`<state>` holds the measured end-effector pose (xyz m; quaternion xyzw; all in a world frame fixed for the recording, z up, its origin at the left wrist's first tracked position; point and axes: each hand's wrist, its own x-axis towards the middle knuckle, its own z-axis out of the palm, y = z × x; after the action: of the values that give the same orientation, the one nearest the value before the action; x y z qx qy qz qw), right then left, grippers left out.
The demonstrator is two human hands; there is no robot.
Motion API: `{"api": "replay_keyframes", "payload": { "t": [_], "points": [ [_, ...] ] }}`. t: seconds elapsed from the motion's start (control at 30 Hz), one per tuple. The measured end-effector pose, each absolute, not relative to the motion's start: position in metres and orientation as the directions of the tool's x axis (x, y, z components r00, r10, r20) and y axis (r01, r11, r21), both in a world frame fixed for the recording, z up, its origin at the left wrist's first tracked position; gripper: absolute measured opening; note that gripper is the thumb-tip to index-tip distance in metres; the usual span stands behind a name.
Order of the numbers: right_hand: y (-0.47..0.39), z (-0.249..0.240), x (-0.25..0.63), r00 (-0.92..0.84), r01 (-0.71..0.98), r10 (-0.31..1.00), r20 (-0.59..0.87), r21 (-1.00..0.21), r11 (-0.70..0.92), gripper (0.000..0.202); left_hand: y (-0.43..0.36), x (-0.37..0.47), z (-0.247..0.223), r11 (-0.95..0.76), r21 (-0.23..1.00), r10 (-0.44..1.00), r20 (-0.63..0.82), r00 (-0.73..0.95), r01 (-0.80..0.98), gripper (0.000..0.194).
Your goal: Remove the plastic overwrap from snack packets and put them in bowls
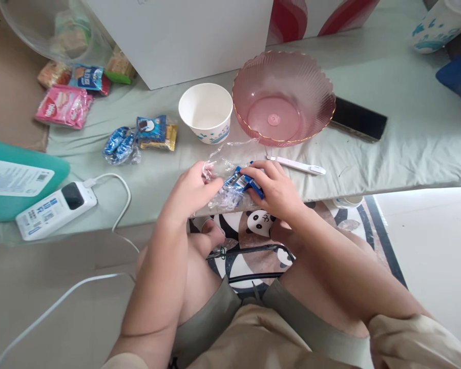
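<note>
I have the left hand (195,190) curled at the left side of a clear plastic bag (227,193), touching it; I cannot tell whether its fingers pinch the film. My right hand (272,185) has its fingers closed on a blue packet (253,185) at the bag's right side. The bag lies between both hands at the near edge of the cloth-covered surface (407,154), with blue wrappers showing in it; whether the held packet is inside, I cannot tell.

Just beyond the bag I see down into a white paper cup (206,110), upright, its pale inner bottom in view. Close on its right is a pink fluted bowl (284,97) with a gold rim, its round floor visible. A black phone (359,119) sits beside the bowl's right side, and a white-and-pink tool (297,165) lies near the right hand.

Left of the cup are two small bundles: blue-wrapped pieces (120,146) in clear film, and blue and yellow packets (156,133). At the far left, a clear tub (42,31) shows snacks through its wall; I cannot tell if they are in or behind it. A pink packet (64,106) lies nearby.
</note>
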<state>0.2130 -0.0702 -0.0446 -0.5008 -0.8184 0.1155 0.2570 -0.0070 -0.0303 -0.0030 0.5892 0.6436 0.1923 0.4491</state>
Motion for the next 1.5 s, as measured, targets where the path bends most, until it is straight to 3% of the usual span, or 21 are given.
{"api": "replay_keyframes", "payload": {
  "t": [0.1,0.2,0.43,0.67,0.8,0.97,1.1,1.27,1.5],
  "points": [
    [-0.069,-0.045,0.213,-0.39,0.767,0.869,0.304,-0.416,0.489,0.047,-0.025,-0.026,0.006,0.21,0.645,0.835,-0.509,0.208,0.735,0.02],
    [-0.069,-0.045,0.211,-0.393,0.782,0.876,0.278,-0.4,0.478,0.054,-0.017,-0.045,0.011,0.224,0.57,0.818,-0.551,0.166,0.79,0.016],
    [-0.069,-0.044,0.208,-0.413,0.805,0.888,0.199,-0.376,0.459,0.054,-0.012,-0.05,0.003,0.324,0.712,0.921,-0.387,-0.036,0.623,0.003],
    [-0.07,-0.049,0.211,-0.402,0.775,0.877,0.264,-0.412,0.479,0.06,-0.015,-0.05,0.015,0.364,0.775,0.895,-0.445,0.037,0.517,0.012],
    [-0.076,-0.042,0.211,-0.376,0.753,0.859,0.347,-0.426,0.502,0.063,-0.015,-0.051,0.013,0.333,0.759,0.862,-0.486,0.147,0.559,0.02],
    [-0.089,-0.037,0.195,-0.404,0.746,0.807,0.432,-0.355,0.564,0.049,-0.016,-0.041,0.009,0.338,0.725,0.813,-0.546,0.202,0.599,0.023],
    [-0.091,-0.043,0.18,-0.456,0.716,0.765,0.456,-0.324,0.619,0.012,-0.016,-0.038,0.008,0.254,0.788,0.865,-0.445,0.232,0.561,0.021],
    [-0.091,-0.047,0.182,-0.46,0.64,0.725,0.512,-0.375,0.671,0.018,-0.009,-0.043,0.001,0.269,0.828,0.931,-0.355,0.087,0.492,0.019],
    [-0.092,-0.047,0.197,-0.609,0.526,0.641,0.467,-0.367,0.767,0.024,-0.001,-0.043,0.001,0.434,0.829,0.9,-0.42,-0.118,0.354,0.01]
  ]
}}
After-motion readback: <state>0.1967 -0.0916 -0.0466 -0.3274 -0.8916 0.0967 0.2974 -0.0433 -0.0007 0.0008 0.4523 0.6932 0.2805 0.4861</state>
